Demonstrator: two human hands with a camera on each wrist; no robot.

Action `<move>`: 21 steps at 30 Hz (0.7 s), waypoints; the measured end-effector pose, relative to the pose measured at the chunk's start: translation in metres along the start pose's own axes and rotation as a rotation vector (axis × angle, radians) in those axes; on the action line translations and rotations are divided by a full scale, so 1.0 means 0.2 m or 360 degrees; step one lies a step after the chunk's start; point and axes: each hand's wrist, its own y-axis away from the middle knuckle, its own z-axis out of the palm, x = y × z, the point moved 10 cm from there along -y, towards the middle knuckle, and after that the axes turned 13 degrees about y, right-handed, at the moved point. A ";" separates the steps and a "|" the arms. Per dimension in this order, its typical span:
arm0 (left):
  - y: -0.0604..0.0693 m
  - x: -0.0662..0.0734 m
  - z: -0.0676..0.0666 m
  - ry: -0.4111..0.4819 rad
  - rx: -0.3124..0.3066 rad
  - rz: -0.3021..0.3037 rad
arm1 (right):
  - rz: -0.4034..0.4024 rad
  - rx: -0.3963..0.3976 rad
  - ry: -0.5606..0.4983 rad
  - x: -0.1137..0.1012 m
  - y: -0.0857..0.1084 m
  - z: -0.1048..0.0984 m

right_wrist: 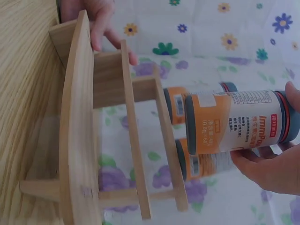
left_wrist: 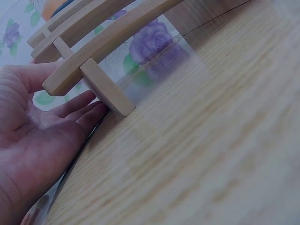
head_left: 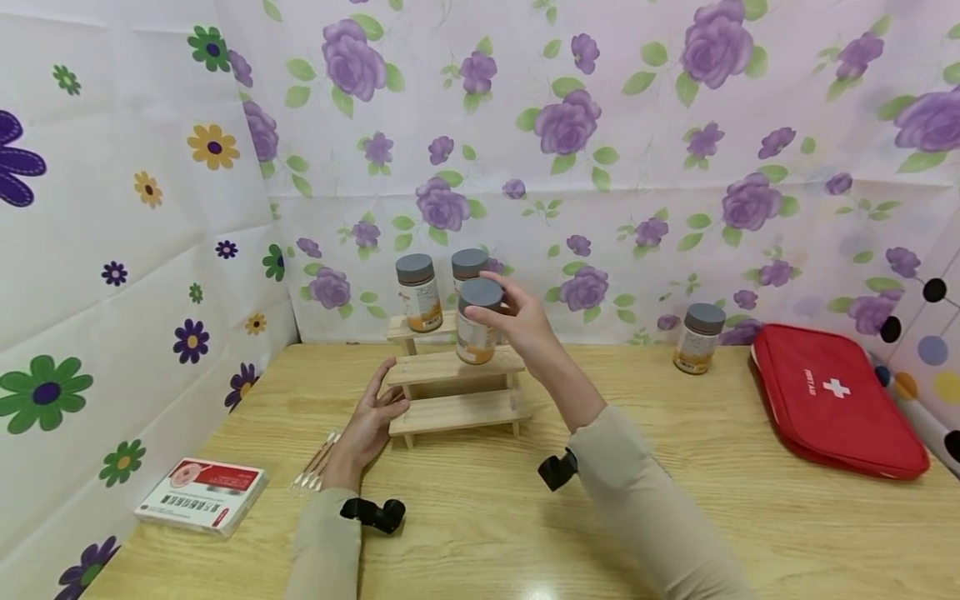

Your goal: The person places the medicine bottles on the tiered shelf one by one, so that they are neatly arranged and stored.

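In the head view my right hand (head_left: 525, 329) grips a vitamin bottle (head_left: 477, 333) with a grey cap and a white and orange label. The right wrist view shows a gap between this bottle (right_wrist: 234, 123) and the boards below. Two similar bottles, a left one (head_left: 420, 296) and a partly hidden one (head_left: 469, 263), stand on the top step of the wooden three-step rack (head_left: 457, 410). At the rack's left end my left hand (head_left: 367, 425) holds it, thumb at the lowest board and fingers by the leg (left_wrist: 108, 89).
Another vitamin bottle (head_left: 699, 338) stands on the table to the right, beside a red first aid bag (head_left: 840, 400). Cotton swabs (head_left: 315, 462) lie left of my left wrist. A red and white box (head_left: 202, 496) is near the left edge. Flowered sheets stand behind.
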 end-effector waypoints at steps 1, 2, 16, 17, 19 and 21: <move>0.00 0.00 0.00 -0.0001 0.0003 -0.0005 | -0.0008 -0.0009 0.0019 -0.01 -0.01 0.03; -0.01 0.00 0.00 0.0000 0.0006 -0.0011 | -0.0012 -0.0016 0.0040 -0.02 -0.02 0.06; -0.02 -0.02 -0.03 -0.0079 0.0046 -0.0043 | 0.0025 -0.0004 0.0175 0.04 -0.14 0.30; -0.02 -0.02 -0.03 -0.0078 0.0047 -0.0044 | 0.0029 -0.0003 0.0164 0.05 -0.15 0.31; -0.01 -0.02 -0.03 -0.0070 0.0046 -0.0036 | 0.0033 0.0015 0.0147 0.06 -0.16 0.32; -0.02 -0.01 -0.03 -0.0059 0.0049 -0.0026 | 0.0029 0.0042 0.0132 0.07 -0.17 0.32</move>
